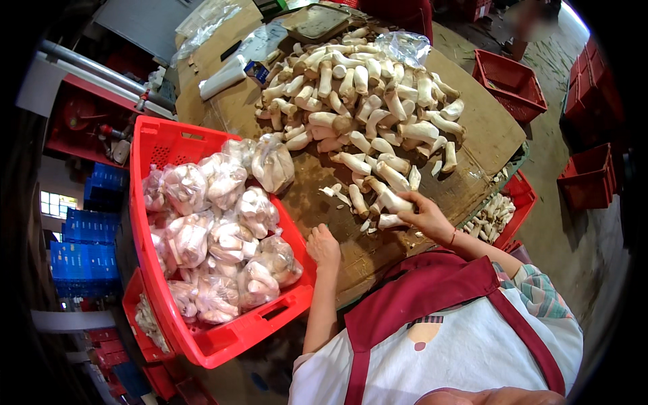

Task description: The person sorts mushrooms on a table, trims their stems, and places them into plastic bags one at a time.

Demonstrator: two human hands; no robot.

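A large heap of pale king oyster mushrooms (pixel 378 88) covers the middle of the cardboard-topped table. At its near edge, my right hand (pixel 426 216) closes its fingers on the end of a thick mushroom (pixel 387 196). Another mushroom (pixel 391 221) lies just below that one, by the fingertips. My left hand (pixel 324 246) rests beside the red crate with its fingers curled in. A speck of green shows at these fingers, but what they hold is hidden. Small mushroom pieces (pixel 335 194) are scattered between the two hands.
At left, the red crate (pixel 304 297) holds several clear bags of mushrooms (pixel 233 239). Another red crate (pixel 518 209) of small pieces sits by the table's right edge. Plastic bags (pixel 403 47), a white roll (pixel 223 77) and a tray (pixel 316 21) lie toward the back.
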